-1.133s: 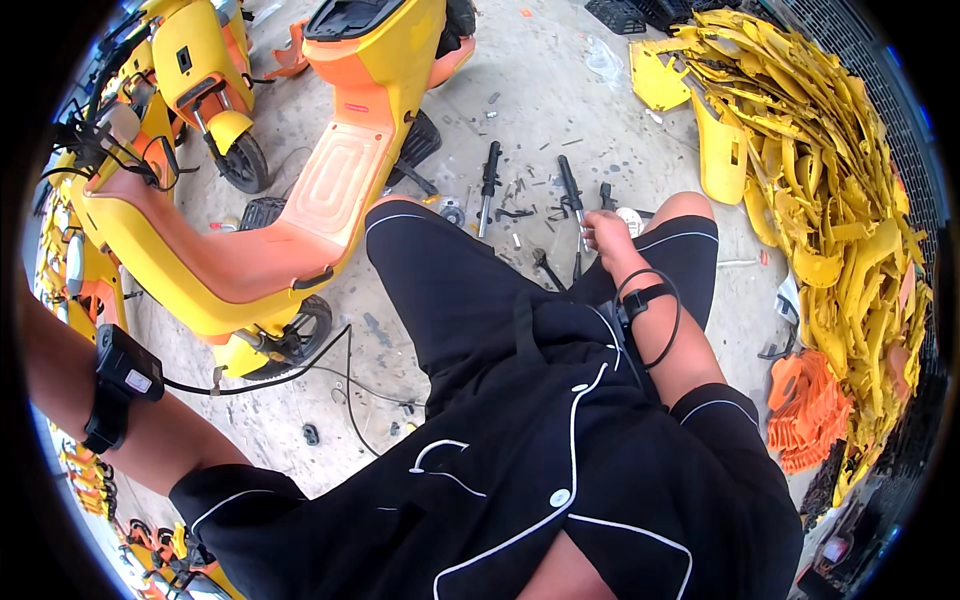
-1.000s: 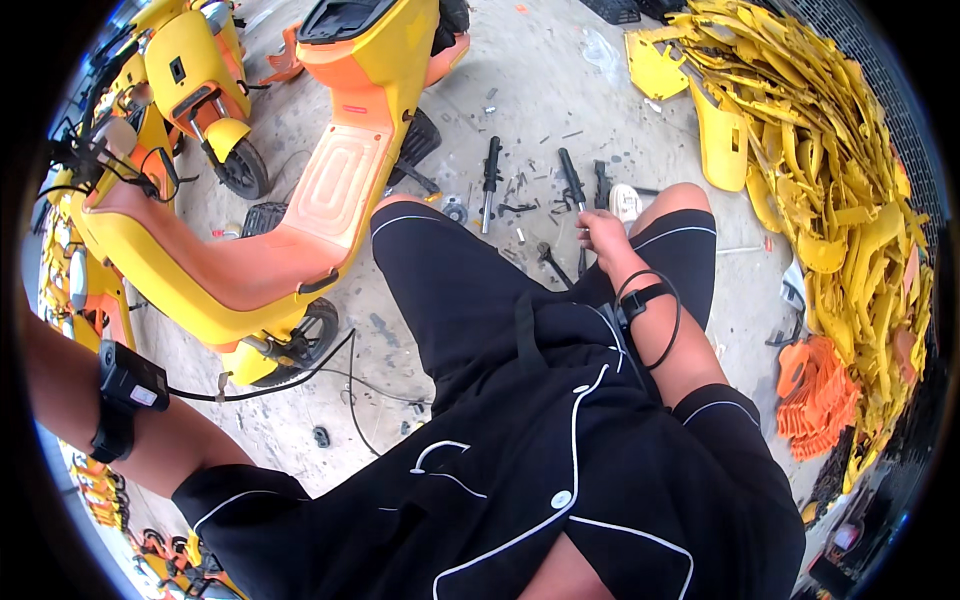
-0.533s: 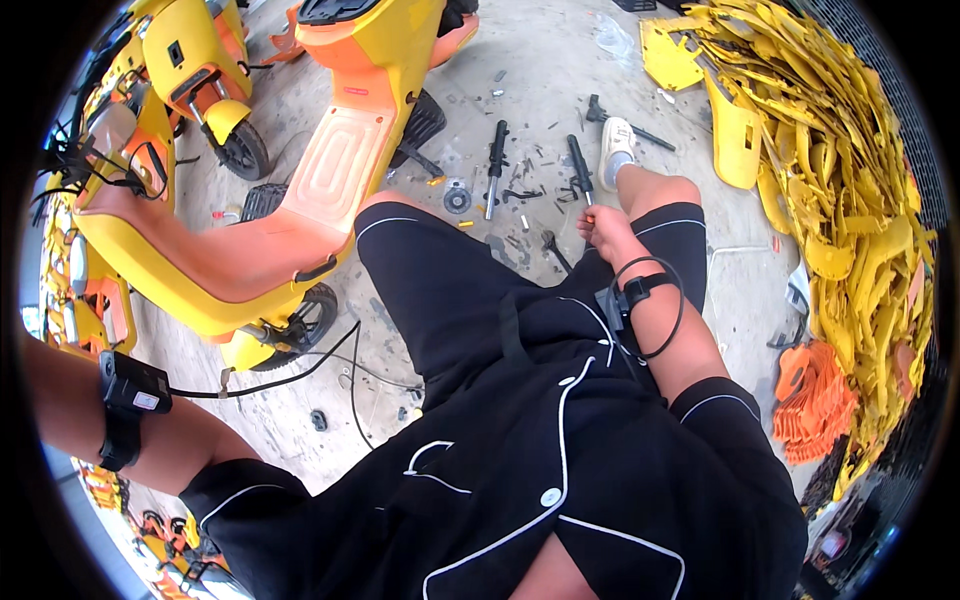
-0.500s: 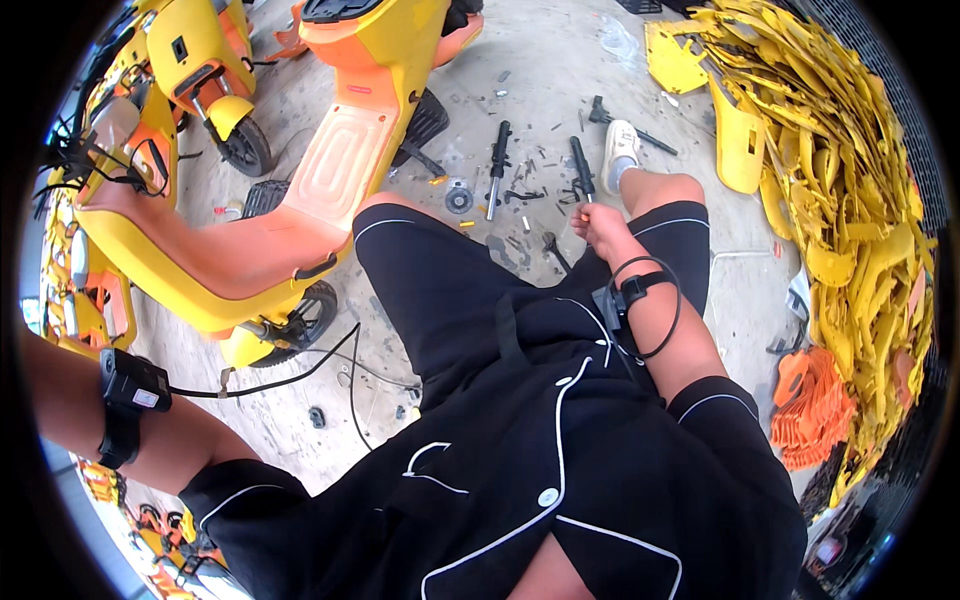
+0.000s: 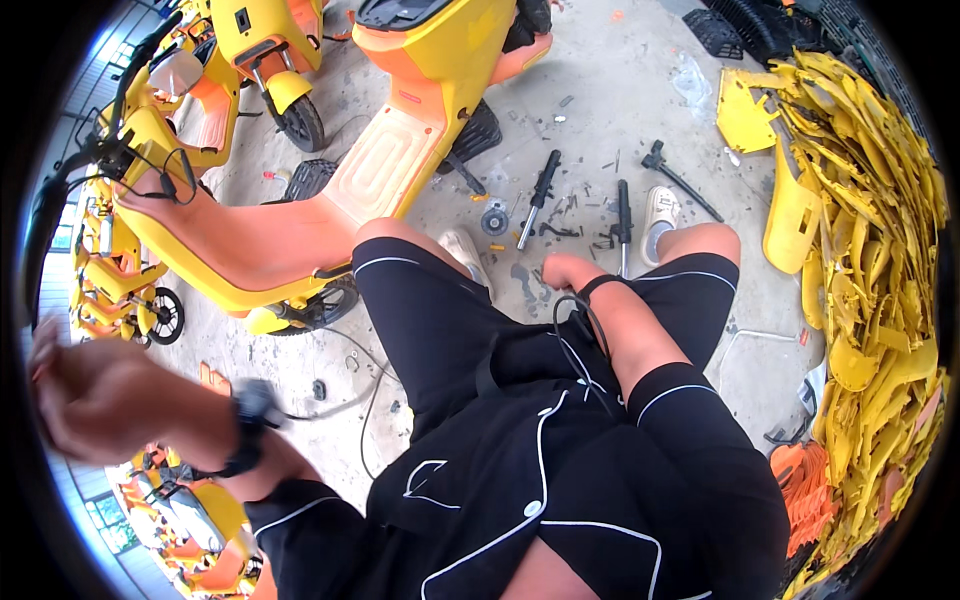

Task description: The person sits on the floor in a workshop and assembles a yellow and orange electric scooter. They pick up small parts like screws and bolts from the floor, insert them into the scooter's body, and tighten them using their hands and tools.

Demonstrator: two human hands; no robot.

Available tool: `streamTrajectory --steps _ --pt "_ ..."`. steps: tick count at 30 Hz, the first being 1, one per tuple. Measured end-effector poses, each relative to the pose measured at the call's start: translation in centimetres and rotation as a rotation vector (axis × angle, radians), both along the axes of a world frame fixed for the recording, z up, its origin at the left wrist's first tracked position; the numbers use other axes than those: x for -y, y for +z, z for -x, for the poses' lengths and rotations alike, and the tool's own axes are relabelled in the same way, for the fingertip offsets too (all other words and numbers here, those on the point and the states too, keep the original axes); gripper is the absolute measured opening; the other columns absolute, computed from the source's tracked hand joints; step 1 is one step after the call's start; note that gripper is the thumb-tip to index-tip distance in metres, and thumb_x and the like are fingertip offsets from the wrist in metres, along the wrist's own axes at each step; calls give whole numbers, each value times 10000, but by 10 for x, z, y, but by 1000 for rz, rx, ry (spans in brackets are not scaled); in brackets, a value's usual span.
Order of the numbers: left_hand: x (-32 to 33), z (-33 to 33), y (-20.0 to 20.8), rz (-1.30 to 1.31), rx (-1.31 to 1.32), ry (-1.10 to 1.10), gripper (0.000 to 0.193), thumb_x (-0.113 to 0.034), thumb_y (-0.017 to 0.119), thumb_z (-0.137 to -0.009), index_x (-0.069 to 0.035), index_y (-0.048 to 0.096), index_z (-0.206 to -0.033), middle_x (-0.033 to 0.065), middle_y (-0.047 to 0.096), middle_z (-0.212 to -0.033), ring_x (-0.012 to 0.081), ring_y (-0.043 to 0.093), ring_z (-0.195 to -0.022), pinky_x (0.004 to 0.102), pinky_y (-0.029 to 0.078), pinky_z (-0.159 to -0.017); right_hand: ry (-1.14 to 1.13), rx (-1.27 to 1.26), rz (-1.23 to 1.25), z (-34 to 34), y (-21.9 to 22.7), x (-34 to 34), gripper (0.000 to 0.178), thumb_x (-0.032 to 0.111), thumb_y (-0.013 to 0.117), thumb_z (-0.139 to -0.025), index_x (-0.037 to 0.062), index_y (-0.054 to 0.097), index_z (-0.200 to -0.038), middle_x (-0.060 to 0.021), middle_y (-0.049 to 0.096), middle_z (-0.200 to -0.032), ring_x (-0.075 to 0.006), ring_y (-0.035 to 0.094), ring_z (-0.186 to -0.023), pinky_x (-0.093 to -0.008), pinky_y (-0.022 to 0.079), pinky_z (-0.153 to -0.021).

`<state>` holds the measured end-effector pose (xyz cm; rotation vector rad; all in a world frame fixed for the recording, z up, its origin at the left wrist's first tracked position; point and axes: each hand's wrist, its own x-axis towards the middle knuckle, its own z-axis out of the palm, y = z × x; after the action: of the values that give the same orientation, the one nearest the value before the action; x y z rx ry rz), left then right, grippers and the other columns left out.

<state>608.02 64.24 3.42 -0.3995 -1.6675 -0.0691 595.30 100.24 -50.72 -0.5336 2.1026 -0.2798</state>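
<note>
My left hand (image 5: 95, 400) is raised at the far left, beside the yellow-and-orange scooter (image 5: 235, 235); motion smears its fingers. Between my knees, my right hand (image 5: 568, 272) is curled low over the floor; whatever it may hold is hidden. Just right of that hand lies a black shock absorber (image 5: 624, 215) with a silver rod, apart from the fingers. A second shock absorber (image 5: 540, 195) rests farther off to the left. Beyond my right foot is a dark hammer (image 5: 688, 183). The wrench seen earlier is out of sight.
Small bolts and scraps lie around a round metal part (image 5: 494, 220). Stacked yellow panels (image 5: 860, 290) rise along the right, with orange panels (image 5: 800, 490) below. More scooters (image 5: 270, 60) stand at the back left. A thin cable (image 5: 375, 400) crosses the floor.
My left hand has come into view, with the forearm swung up at the left. My right hand has drawn back toward me, away from the shock absorber's rod. The view has shifted left.
</note>
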Motion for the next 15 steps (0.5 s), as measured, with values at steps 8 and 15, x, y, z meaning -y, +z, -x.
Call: streamTrajectory --steps 8,15 --pt "-160 144 -233 -962 984 -657 131 38 557 -891 27 641 -990 41 632 -869 81 578 -726 221 472 -682 157 503 -322 -38 -4 -8 322 123 555 -799 80 734 -1064 -145 696 -1116 -301 672 -978 -424 512 -816" --pt "-158 238 -361 -1197 1398 -551 126 -72 587 -894 -3 663 -968 -20 576 -723 25 503 -652 202 435 -626 371 973 -139 -28 -85 -9 275 38 520 -658 76 674 -882 -15 567 -645 -147 506 -560 -345 387 -521"
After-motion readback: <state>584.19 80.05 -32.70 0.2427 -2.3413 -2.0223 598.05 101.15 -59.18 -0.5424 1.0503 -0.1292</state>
